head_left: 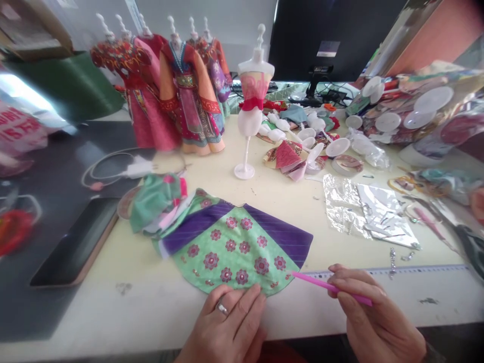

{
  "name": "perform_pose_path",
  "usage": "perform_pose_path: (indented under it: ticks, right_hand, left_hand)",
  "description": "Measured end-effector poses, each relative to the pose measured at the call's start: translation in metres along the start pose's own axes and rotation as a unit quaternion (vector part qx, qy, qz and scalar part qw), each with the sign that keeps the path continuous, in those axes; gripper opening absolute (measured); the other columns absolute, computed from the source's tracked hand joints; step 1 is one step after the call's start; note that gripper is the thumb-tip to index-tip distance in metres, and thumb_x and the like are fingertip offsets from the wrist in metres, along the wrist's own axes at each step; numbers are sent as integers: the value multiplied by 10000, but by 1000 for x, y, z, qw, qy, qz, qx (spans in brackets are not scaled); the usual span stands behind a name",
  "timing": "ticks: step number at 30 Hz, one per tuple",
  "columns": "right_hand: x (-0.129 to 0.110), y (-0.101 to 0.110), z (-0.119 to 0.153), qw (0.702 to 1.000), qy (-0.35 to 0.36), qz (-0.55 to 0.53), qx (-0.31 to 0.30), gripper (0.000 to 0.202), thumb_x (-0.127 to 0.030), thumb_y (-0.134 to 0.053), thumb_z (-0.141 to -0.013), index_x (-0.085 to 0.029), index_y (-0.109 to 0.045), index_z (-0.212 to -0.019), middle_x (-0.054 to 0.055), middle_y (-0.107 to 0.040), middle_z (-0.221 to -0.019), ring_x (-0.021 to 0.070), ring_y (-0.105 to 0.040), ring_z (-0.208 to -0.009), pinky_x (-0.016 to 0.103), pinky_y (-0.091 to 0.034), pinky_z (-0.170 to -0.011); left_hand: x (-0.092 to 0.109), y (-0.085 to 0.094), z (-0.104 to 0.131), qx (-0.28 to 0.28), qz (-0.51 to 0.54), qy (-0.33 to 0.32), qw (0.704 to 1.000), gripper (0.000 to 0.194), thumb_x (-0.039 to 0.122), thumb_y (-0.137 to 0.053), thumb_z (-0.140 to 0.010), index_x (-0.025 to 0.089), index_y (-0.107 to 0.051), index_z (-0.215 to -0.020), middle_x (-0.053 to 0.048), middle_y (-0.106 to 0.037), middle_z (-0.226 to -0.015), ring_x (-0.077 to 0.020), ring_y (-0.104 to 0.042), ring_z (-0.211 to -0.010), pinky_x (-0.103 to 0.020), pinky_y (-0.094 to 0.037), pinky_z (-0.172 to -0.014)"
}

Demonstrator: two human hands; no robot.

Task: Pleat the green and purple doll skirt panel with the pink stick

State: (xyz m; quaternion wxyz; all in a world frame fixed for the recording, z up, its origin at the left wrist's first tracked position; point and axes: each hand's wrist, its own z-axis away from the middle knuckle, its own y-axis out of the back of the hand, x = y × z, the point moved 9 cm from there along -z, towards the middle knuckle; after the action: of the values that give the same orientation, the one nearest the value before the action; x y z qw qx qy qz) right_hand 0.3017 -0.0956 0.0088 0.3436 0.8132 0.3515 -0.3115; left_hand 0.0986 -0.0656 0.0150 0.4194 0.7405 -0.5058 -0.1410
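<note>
Into the head view we go, and there's your fan-shaped cloth (236, 262) spread on the table (302, 322), right in front of you! Its narrow top points away from you, its curved hem faces you, and its long axis runs left to right, from the bunched green fabric (157, 201) on one side to the corner of the right purple panel (285, 232) on the other. Your left hand (230, 322) lies relaxed over the hem, fingers stretched out together, clenched around nothing. And over to your right hand (378, 312): thumb and fingers grasp a thin pink stick (315, 281)! It slants, tip leftward and slightly away from you, right at the cloth's lower right edge; whether it touches, you can't tell from here. Just beyond the pinching fingers, a ruler (419, 273) lies crosswise. Past the cloth's top, the dress form (250, 123) stands upright on its round base, and a phone (77, 242) lies aslant at the left.
</note>
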Motion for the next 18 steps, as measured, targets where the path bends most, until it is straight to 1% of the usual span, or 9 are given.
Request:
perform_pose_path:
  ticks: [2, 4, 6, 9, 10, 11, 13, 15, 18]
  right_hand:
    - [1, 9, -8, 1000, 9, 15, 25, 269, 2, -598, -776, -168, -669, -973, 64, -653, -912, 246, -632, -933, 443, -533, -838]
    - [1, 22, -22, 997, 25, 38, 59, 250, -17, -617, -773, -175, -674, -958, 60, -658, -891, 245, -640, -897, 439, -541, -792]
    - [4, 35, -43, 993, 43, 71, 88, 217, -47, -643, -772, -184, -675, -936, 57, -665, -883, 232, -644, -851, 414, -542, -734]
    - [12, 45, -79, 981, 91, 142, 97, 136, -118, -674, -778, -206, -670, -882, 26, -663, -809, 188, -636, -761, 341, -523, -652]
    - [17, 46, -90, 977, 100, 162, 95, 119, -127, -681, -777, -205, -669, -866, 21, -662, -798, 176, -633, -748, 327, -518, -657]
    - [19, 44, -100, 964, 124, 222, 83, 82, -156, -663, -801, -210, -661, -863, 14, -660, -791, 163, -631, -737, 312, -517, -659]
    - [29, 44, -115, 956, 132, 248, 81, 50, -170, -644, -822, -206, -654, -855, 15, -658, -793, 157, -632, -742, 302, -512, -672]
    - [37, 43, -121, 952, 139, 261, 80, 41, -168, -637, -829, -201, -649, -850, 21, -656, -796, 157, -633, -744, 300, -511, -681]
    - [41, 38, -118, 945, 159, 276, 70, 50, -158, -639, -819, -201, -643, -846, 27, -659, -796, 161, -630, -729, 311, -513, -686]
  left_hand:
    - [-1, -1, 2, 6, -4, -5, 1000, 217, 124, -539, -833, 87, -667, -1004, -101, -732, -1007, -189, -663, -819, -345, -439, -793]
    - [-1, -3, 5, 11, -13, -13, 1000, 207, 132, -526, -852, 95, -665, -1000, -109, -728, -1020, -189, -668, -845, -343, -432, -803]
    - [-1, -5, 7, 15, -20, -13, 1000, 196, 145, -516, -869, 105, -667, -988, -106, -731, -1011, -185, -668, -848, -344, -425, -816]
    - [-3, -5, 9, 28, -19, -2, 999, 193, 168, -511, -887, 110, -670, -980, -84, -741, -963, -176, -665, -817, -347, -416, -830]
    - [-3, -5, 9, 30, -18, 1, 999, 194, 171, -511, -891, 110, -671, -983, -79, -741, -959, -174, -664, -816, -345, -415, -832]
    - [-4, -5, 9, 29, -20, 2, 999, 197, 172, -510, -894, 111, -670, -990, -78, -740, -964, -174, -664, -822, -343, -415, -834]
    - [-4, -5, 9, 24, -27, -6, 999, 199, 172, -501, -903, 113, -667, -994, -76, -738, -970, -169, -664, -825, -336, -419, -833]
    - [-5, -3, 9, 22, -43, -18, 999, 199, 179, -485, -916, 124, -661, -990, -70, -736, -965, -160, -665, -826, -325, -428, -834]
    - [-5, -3, 10, 14, -62, -36, 997, 196, 206, -476, -927, 151, -649, -999, -57, -730, -966, -147, -664, -848, -299, -447, -837]
